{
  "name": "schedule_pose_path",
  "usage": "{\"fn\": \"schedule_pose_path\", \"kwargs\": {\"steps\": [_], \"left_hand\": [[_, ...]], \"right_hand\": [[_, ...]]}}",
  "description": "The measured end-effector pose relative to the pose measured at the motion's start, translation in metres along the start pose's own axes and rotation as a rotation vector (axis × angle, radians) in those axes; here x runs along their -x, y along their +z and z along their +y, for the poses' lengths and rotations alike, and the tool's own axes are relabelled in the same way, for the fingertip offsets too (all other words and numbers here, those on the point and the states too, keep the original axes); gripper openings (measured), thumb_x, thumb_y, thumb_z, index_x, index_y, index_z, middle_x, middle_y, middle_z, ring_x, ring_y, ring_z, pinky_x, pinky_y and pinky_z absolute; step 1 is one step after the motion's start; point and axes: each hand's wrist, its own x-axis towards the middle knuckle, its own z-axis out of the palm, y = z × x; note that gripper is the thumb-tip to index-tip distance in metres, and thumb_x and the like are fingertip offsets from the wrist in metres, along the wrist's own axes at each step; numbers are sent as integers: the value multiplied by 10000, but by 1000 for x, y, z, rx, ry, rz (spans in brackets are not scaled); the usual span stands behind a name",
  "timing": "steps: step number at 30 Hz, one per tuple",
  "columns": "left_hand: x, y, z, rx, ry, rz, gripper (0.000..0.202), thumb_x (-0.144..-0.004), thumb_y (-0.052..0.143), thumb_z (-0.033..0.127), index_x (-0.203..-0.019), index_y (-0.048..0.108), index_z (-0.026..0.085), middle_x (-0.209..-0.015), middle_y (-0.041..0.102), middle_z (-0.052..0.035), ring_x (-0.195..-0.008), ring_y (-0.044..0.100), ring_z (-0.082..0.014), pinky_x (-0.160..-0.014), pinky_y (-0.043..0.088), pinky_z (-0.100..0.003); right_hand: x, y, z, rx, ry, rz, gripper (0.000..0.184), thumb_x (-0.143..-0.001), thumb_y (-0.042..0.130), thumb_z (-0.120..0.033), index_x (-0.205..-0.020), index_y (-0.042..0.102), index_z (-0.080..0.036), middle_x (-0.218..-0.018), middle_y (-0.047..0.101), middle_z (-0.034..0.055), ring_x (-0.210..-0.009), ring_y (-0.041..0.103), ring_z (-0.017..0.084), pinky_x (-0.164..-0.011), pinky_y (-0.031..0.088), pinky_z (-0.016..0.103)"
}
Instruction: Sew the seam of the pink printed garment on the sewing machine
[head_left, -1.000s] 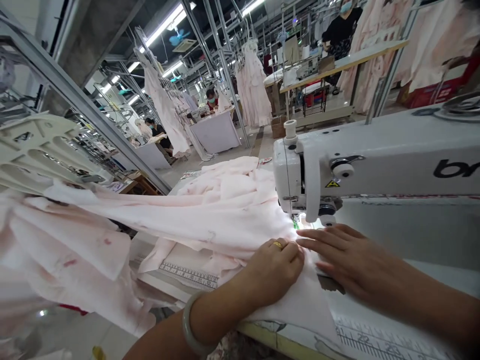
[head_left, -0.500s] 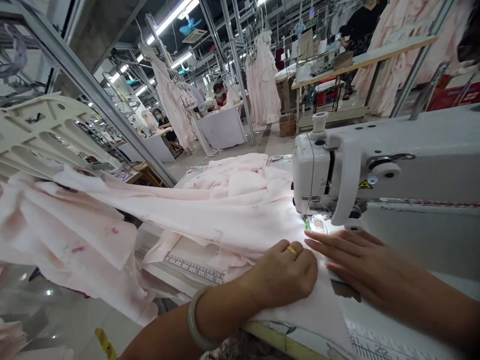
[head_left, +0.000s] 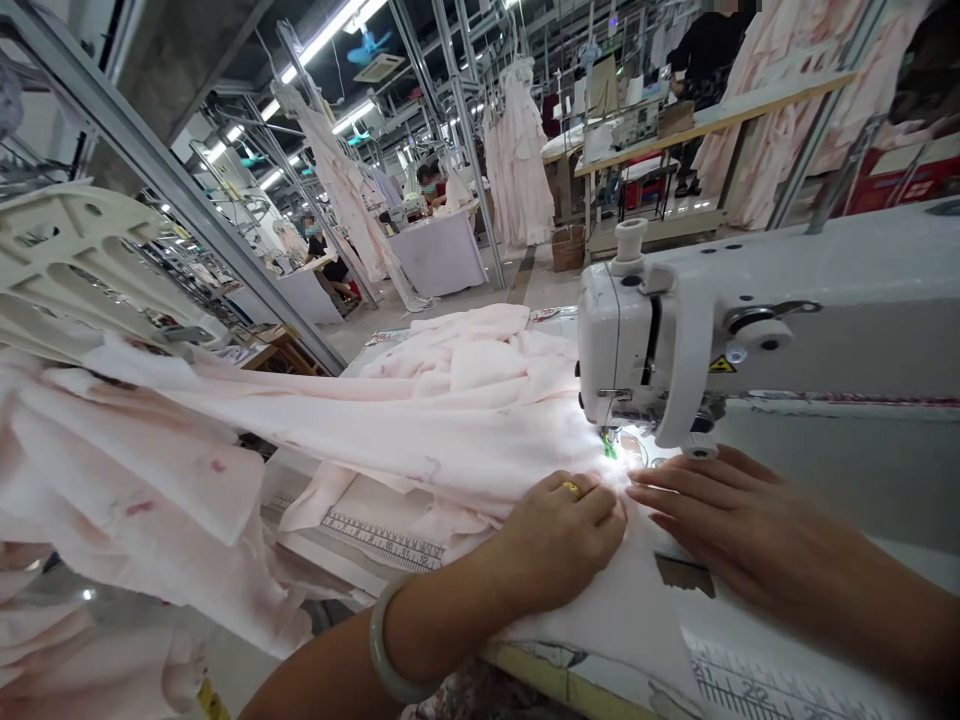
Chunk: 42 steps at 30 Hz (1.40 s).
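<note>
A long pale pink fabric (head_left: 420,440) lies across the sewing table and drapes off to the left. My left hand (head_left: 559,540), wearing a gold ring and a jade bangle, is curled on the fabric just in front of the needle, its fingers bunched against the cloth. My right hand (head_left: 720,520) lies flat with fingers stretched out on the fabric, right of the presser foot. The white sewing machine (head_left: 750,330) stands over both hands, its needle area lit at the fingertips.
A measuring tape strip (head_left: 382,540) runs along the table's front edge (head_left: 547,675). A cream plastic frame (head_left: 67,270) stands at the left. Pink garments hang on racks behind; other people sit at tables (head_left: 439,255) farther back.
Both hands have crept slightly toward the needle with the fabric. The view shifted a little to the left.
</note>
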Motion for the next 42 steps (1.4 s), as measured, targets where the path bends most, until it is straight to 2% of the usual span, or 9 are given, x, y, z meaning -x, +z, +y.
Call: {"fn": "schedule_pose_path", "kwargs": {"steps": [5,9,13,17,21,26,30,36,42], "left_hand": [[-2,3,-2,22,4,3,183,-1086,540,107,-1075,723,113,-1071,733,-99,-988,702,-214,-933,609,-356],[-9,11,-14,20,20,-46,181,-1091,547,111,-1051,724,111,-1058,744,-94,-990,710,-214,-948,598,-348],[-18,17,-32,50,-4,-98,190,-1078,540,90,-1101,726,121,-1161,762,-108,-1094,716,-225,-1002,583,-353],[-20,15,-45,227,-55,-96,256,-1016,559,58,-1198,720,140,-1206,773,-99,-1125,715,-234,-1027,572,-373],[-25,9,-52,552,-264,-45,147,-998,602,119,-1022,739,169,-1055,781,-69,-994,713,-211,-941,562,-343],[-34,0,-53,894,-497,7,181,-994,682,267,-836,675,179,-921,752,-34,-835,678,-173,-781,527,-287],[-33,5,-43,735,-484,62,141,-1004,691,287,-905,690,188,-964,765,-54,-893,696,-209,-833,554,-335],[-26,25,-32,426,-386,134,96,-1011,705,225,-1089,681,173,-1125,753,-94,-1052,709,-249,-935,597,-383],[-23,19,-31,142,-172,13,133,-1063,586,117,-1048,703,177,-1102,750,-55,-1036,670,-217,-943,537,-351]], "right_hand": [[0,3,-1,55,-70,-31,331,-1173,421,-250,-1352,699,-242,-1258,807,41,-1054,747,230,-940,510,436],[1,6,0,98,-25,-6,347,-1151,407,-211,-1299,706,-308,-1198,820,16,-1018,764,264,-1031,441,505],[5,9,2,130,82,-22,333,-1168,402,-281,-1335,689,-306,-1179,814,66,-985,767,310,-1045,415,570],[8,8,4,31,122,-31,302,-1173,421,-323,-1285,701,-319,-1164,801,43,-965,755,295,-1019,451,540],[5,3,3,-48,131,-40,307,-1180,430,-304,-1149,735,-309,-1112,795,-3,-901,742,244,-1063,445,507],[2,3,-1,-79,148,-47,328,-1196,409,-318,-1170,733,-276,-1050,779,-5,-876,735,214,-1080,417,487],[0,4,-2,-88,131,-46,326,-1192,420,-321,-1292,727,-277,-1052,767,12,-881,718,220,-1002,453,454],[0,7,-3,-116,113,-61,340,-1200,407,-314,-1125,735,-262,-1086,736,13,-915,690,217,-1016,419,451],[0,5,-6,-110,117,-89,346,-1195,388,-284,-1116,725,-263,-1091,734,21,-944,672,225,-996,415,447]]}}
